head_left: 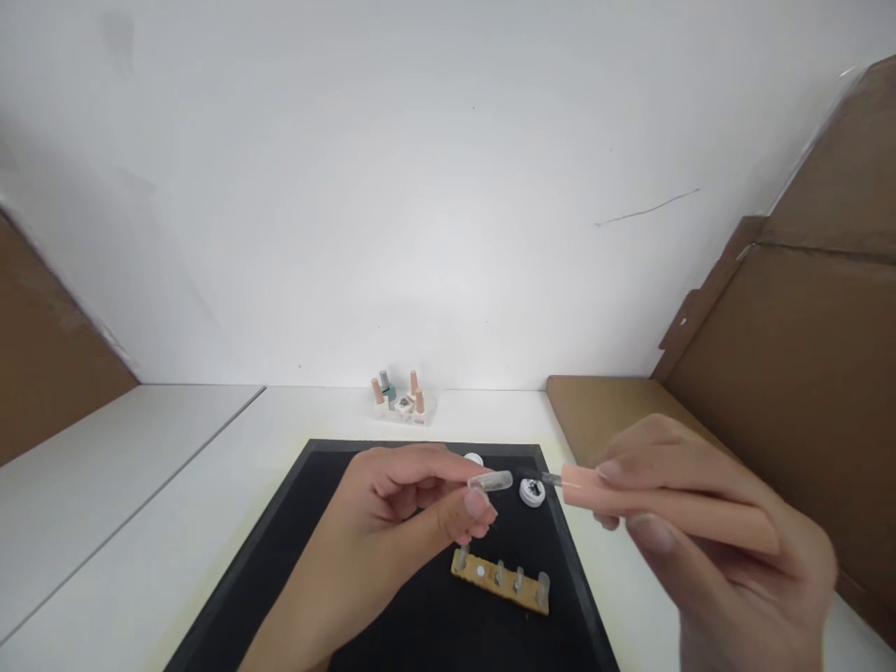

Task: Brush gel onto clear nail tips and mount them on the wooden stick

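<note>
Between the thumb and fingers of my left hand (413,523) is a clear false nail tip (491,481), pointing right. My right hand (714,551) grips a nail polish brush by its peach cap (665,509). The dark bristles of the brush (536,476) point left toward the nail tip, with a small gap between them. Below my left hand lies a yellow nail stand (500,584) with several clear nail tips (543,590) standing on it and one bare white dot. A small round white pot (532,492) with dark pieces inside sits behind the bristles.
A black mat (392,630) covers the middle of the white table (175,485). At the back, a clear holder (406,417) carries several polish bottles. Another white round item (473,459) is partly hidden behind my left hand. Cardboard (805,308) borders the right side.
</note>
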`<state>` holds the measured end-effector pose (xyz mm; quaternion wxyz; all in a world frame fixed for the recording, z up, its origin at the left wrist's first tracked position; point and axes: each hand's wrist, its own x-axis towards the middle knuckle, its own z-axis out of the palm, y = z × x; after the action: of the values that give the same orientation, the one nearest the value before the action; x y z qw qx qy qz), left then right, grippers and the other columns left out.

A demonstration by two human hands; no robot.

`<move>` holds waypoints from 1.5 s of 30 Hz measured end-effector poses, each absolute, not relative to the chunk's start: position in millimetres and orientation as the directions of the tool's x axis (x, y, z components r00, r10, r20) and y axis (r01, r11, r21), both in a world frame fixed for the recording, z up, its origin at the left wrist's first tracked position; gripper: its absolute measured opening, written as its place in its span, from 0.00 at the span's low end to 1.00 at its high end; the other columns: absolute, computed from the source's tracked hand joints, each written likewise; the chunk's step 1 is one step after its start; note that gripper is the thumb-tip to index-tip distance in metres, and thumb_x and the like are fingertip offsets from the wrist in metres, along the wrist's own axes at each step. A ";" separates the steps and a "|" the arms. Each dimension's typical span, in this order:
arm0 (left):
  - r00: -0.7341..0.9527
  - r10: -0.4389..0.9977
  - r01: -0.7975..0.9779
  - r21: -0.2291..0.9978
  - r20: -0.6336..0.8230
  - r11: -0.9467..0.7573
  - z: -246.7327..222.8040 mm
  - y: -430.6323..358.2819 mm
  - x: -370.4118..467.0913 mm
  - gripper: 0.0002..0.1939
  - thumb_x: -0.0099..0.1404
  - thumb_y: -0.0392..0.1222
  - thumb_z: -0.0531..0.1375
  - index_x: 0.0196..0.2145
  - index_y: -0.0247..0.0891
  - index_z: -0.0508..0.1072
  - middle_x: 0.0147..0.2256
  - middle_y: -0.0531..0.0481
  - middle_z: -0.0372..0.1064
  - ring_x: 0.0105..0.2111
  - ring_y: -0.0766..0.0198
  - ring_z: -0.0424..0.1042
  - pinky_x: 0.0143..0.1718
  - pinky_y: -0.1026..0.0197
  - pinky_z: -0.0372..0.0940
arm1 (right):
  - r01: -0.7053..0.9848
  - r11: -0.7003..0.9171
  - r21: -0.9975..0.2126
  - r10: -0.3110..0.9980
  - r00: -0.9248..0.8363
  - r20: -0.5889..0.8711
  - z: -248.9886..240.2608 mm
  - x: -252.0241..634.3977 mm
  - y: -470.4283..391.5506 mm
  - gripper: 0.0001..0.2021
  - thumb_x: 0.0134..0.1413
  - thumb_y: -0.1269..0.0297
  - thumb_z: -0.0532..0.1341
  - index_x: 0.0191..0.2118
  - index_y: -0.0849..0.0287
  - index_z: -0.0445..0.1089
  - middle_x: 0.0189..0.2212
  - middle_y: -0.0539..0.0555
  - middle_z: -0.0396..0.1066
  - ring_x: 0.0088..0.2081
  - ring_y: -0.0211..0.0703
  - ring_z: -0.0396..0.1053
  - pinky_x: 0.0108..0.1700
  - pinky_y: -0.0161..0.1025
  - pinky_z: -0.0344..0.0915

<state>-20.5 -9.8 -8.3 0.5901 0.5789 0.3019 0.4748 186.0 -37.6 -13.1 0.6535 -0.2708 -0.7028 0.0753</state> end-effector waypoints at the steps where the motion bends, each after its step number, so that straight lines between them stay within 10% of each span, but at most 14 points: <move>1: 0.377 0.905 -0.212 0.970 0.196 -0.122 -7.9 -9.2 -20.6 0.05 0.62 0.36 0.68 0.30 0.43 0.85 0.23 0.54 0.75 0.24 0.71 0.71 0.27 0.73 0.67 | 0.264 0.846 -0.462 0.477 0.011 0.879 -13.3 186.0 -37.7 0.06 0.61 0.67 0.63 0.40 0.53 0.77 0.27 0.51 0.74 0.27 0.41 0.68 0.26 0.41 0.65; 13: 0.343 0.870 -0.058 0.932 0.355 -0.357 -7.3 -13.4 -22.0 0.09 0.62 0.33 0.67 0.31 0.48 0.85 0.25 0.55 0.77 0.25 0.71 0.72 0.26 0.73 0.68 | 0.197 0.843 -0.500 0.507 0.019 0.862 -16.5 188.5 -36.5 0.07 0.62 0.69 0.63 0.40 0.51 0.78 0.29 0.50 0.74 0.28 0.40 0.66 0.29 0.41 0.64; 24: 0.313 0.585 0.039 0.606 0.748 -0.795 2.2 -10.6 -21.7 0.13 0.61 0.23 0.64 0.37 0.38 0.83 0.26 0.53 0.79 0.25 0.72 0.75 0.28 0.75 0.69 | 0.123 0.855 -0.504 0.513 -0.051 0.857 -10.2 187.3 -36.7 0.06 0.62 0.63 0.63 0.41 0.49 0.78 0.28 0.50 0.74 0.28 0.40 0.67 0.27 0.39 0.64; 45: 0.402 0.300 0.309 0.180 0.865 -0.934 -9.2 -11.6 -35.4 0.13 0.66 0.21 0.58 0.43 0.31 0.77 0.36 0.46 0.78 0.32 0.67 0.77 0.32 0.68 0.71 | 0.105 0.875 -0.472 0.477 -0.029 0.878 -12.7 186.4 -32.8 0.07 0.64 0.66 0.62 0.41 0.50 0.79 0.28 0.51 0.71 0.29 0.41 0.65 0.28 0.40 0.62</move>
<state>-35.4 -11.6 -9.2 -0.0045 0.8372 0.1818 0.5158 186.4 -32.8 -12.7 0.6655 -0.2070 -0.7034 0.1400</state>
